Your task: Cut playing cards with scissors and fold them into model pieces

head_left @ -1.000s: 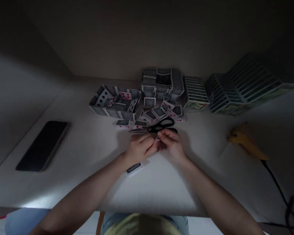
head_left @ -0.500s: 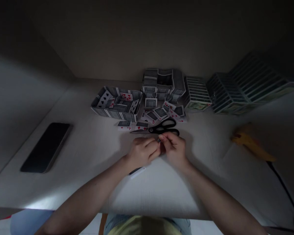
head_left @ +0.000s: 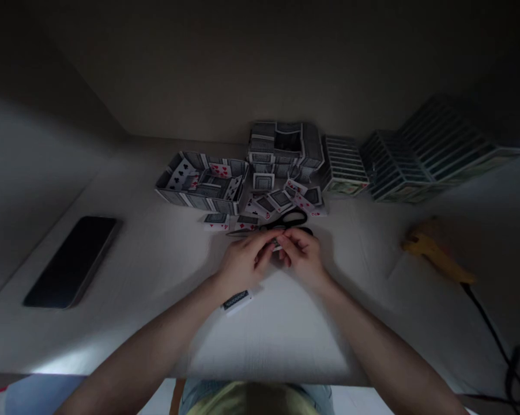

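Grey-and-white card piece (head_left: 277, 245), small, partly hidden: pinched by left grip (head_left: 242, 262) and right grip (head_left: 304, 256), near black-handled scissors (head_left: 277, 223). Open playing-card box (head_left: 195, 199) beyond, on pale surface (head_left: 281, 334).
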`<state>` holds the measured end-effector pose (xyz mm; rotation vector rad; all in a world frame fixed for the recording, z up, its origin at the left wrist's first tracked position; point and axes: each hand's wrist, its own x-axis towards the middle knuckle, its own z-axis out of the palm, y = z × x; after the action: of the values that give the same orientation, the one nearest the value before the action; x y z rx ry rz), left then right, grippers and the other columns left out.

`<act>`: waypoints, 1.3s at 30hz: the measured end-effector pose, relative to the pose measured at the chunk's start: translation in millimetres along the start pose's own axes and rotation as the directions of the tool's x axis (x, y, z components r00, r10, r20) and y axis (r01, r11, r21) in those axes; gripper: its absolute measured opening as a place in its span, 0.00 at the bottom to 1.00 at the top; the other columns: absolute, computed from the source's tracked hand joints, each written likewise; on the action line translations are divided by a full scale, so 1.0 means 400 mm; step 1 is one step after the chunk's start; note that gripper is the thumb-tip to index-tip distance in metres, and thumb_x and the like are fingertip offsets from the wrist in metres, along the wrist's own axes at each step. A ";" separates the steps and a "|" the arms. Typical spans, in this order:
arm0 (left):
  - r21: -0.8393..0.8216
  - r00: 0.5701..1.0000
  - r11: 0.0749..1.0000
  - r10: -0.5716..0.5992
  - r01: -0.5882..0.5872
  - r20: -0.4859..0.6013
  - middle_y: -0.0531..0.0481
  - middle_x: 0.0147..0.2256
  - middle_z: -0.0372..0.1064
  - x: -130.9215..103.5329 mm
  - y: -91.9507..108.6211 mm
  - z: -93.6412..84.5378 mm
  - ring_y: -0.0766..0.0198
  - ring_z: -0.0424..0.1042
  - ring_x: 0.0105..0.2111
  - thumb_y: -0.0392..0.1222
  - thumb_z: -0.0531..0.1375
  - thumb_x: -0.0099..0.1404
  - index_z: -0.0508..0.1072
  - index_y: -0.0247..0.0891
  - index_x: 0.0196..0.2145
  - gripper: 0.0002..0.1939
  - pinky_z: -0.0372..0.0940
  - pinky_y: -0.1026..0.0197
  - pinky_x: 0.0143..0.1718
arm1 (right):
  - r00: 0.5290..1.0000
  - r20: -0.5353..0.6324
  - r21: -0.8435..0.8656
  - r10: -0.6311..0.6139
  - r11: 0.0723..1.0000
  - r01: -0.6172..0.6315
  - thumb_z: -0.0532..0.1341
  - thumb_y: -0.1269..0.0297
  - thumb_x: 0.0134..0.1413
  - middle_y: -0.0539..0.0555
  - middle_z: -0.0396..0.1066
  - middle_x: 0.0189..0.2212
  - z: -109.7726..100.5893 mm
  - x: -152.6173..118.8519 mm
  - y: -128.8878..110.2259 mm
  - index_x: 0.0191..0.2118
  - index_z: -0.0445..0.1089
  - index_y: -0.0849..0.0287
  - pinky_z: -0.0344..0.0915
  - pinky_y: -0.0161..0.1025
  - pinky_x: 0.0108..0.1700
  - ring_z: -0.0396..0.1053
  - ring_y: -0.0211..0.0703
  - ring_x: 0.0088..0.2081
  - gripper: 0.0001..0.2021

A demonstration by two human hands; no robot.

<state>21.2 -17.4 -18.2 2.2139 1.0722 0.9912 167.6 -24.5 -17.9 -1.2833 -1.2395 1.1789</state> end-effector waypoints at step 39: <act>-0.147 0.935 0.928 -0.352 0.341 -0.053 0.58 0.17 0.55 0.017 0.000 -0.009 0.73 0.55 0.18 0.46 0.54 0.60 0.62 0.36 0.22 0.13 0.48 0.68 0.19 | 0.937 0.310 0.144 0.160 0.966 -0.213 0.57 0.55 0.50 0.42 0.63 0.13 0.004 -0.009 -0.018 0.27 0.61 0.59 0.52 0.27 0.12 0.56 0.29 0.10 0.12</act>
<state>21.4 -11.6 -13.1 1.8072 1.3338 0.9658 165.4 -27.9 -10.8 -1.1395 -1.2110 1.6301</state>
